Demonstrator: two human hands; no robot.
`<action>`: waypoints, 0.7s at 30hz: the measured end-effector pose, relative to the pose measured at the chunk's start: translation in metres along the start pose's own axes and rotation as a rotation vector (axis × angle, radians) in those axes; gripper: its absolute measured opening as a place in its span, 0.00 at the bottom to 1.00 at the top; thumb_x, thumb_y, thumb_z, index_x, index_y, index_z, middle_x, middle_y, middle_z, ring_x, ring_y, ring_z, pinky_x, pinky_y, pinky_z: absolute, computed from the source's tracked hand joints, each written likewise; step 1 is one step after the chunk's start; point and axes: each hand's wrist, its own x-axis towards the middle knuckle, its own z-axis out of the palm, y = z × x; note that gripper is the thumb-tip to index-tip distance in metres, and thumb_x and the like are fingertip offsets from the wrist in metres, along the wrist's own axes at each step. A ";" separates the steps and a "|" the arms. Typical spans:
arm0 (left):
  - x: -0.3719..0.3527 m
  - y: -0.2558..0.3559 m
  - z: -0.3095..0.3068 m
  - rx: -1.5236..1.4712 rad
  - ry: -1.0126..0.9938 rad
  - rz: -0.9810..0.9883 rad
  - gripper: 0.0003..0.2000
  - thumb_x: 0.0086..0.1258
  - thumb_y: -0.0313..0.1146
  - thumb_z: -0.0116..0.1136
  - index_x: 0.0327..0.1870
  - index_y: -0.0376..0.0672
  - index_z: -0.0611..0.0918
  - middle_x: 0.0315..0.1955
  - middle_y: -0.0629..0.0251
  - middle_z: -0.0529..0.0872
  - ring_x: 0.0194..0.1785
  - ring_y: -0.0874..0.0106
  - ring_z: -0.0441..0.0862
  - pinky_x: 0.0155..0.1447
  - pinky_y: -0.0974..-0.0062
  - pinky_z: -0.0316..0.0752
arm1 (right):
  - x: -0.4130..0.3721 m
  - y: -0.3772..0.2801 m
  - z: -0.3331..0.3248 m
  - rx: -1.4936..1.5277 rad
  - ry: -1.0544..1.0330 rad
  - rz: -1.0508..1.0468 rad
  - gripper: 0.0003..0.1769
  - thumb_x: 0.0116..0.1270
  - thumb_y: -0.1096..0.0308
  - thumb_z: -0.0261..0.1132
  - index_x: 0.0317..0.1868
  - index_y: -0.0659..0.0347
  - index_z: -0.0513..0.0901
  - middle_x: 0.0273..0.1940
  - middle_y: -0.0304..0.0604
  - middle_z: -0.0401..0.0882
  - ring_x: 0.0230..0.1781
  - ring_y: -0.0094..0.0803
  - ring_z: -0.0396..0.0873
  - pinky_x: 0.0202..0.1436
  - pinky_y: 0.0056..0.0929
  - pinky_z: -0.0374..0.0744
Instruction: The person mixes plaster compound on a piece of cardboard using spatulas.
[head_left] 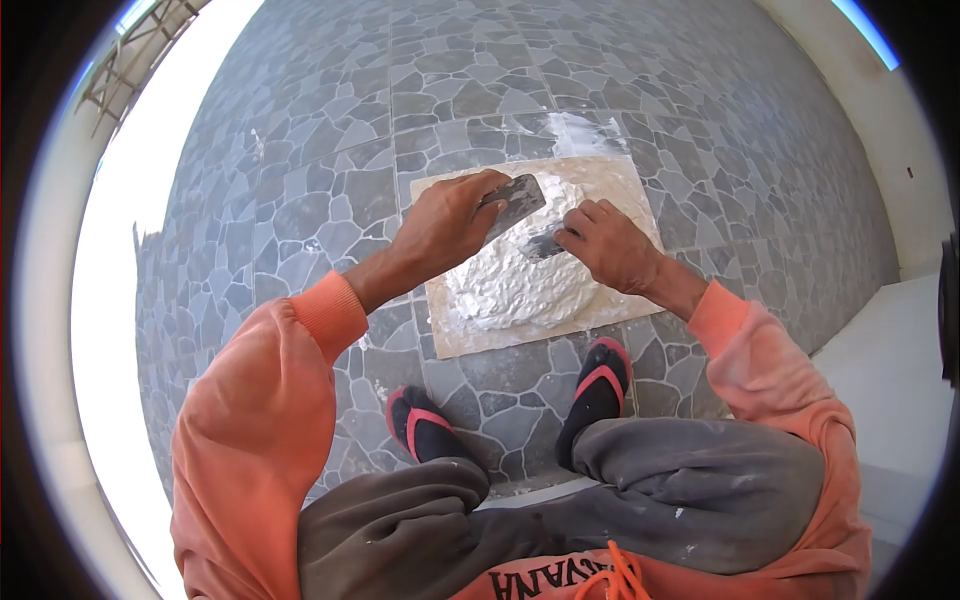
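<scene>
- Left scraper (518, 200) and right scraper (543, 243): handles hidden inside the grips; the right blade's outline, smeared white, is hard to make out from here.
- Left hand (455, 215) clamped on the left scraper; right hand (610, 245) clamped on the right one.
- White paste (520, 288): thick, lumpy, ridged; heaped on a tan board (624, 182) on the floor (300, 220), partly covered by both hands.

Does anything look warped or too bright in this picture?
Head view: the floor curves along its sides, likely from a wide lens; the strip at far left is blown out to white; the white paste is bright, yet its lumps show.
</scene>
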 end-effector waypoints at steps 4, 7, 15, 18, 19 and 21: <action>0.005 0.000 0.016 -0.035 -0.069 0.022 0.12 0.66 0.27 0.54 0.49 0.35 0.80 0.38 0.44 0.85 0.43 0.46 0.82 0.48 0.55 0.75 | 0.013 -0.009 -0.010 -0.022 0.013 -0.024 0.08 0.60 0.68 0.60 0.38 0.60 0.81 0.38 0.42 0.75 0.43 0.35 0.74 0.48 0.35 0.74; 0.009 0.005 0.021 0.029 -0.094 0.008 0.12 0.68 0.28 0.55 0.49 0.34 0.81 0.37 0.44 0.86 0.41 0.48 0.84 0.46 0.58 0.76 | 0.019 -0.013 -0.020 -0.079 0.035 -0.040 0.08 0.60 0.68 0.60 0.37 0.61 0.81 0.38 0.41 0.75 0.42 0.35 0.74 0.48 0.34 0.74; 0.013 -0.019 0.035 0.080 -0.139 -0.041 0.12 0.68 0.29 0.56 0.49 0.35 0.80 0.35 0.43 0.85 0.40 0.47 0.84 0.46 0.57 0.75 | 0.018 -0.009 -0.041 -0.022 0.015 0.007 0.05 0.59 0.70 0.59 0.35 0.61 0.79 0.35 0.43 0.74 0.42 0.37 0.75 0.47 0.36 0.74; 0.006 -0.030 0.032 0.095 -0.134 -0.106 0.12 0.67 0.28 0.57 0.50 0.35 0.80 0.35 0.43 0.85 0.40 0.47 0.84 0.46 0.57 0.75 | 0.008 0.002 -0.041 0.097 -0.106 0.149 0.05 0.57 0.73 0.59 0.34 0.62 0.79 0.35 0.45 0.74 0.41 0.42 0.75 0.46 0.39 0.76; 0.005 -0.033 0.030 0.098 -0.130 -0.126 0.12 0.67 0.28 0.58 0.50 0.35 0.79 0.35 0.43 0.85 0.40 0.47 0.84 0.46 0.57 0.75 | 0.004 0.008 -0.041 0.150 -0.155 0.211 0.05 0.56 0.74 0.59 0.34 0.62 0.79 0.36 0.46 0.74 0.41 0.43 0.76 0.46 0.40 0.77; 0.002 -0.039 0.026 0.104 -0.135 -0.139 0.12 0.68 0.28 0.58 0.50 0.36 0.78 0.37 0.43 0.85 0.39 0.48 0.84 0.45 0.58 0.76 | 0.001 0.018 -0.046 0.228 -0.210 0.396 0.07 0.59 0.73 0.58 0.37 0.65 0.80 0.38 0.52 0.76 0.41 0.50 0.77 0.46 0.46 0.78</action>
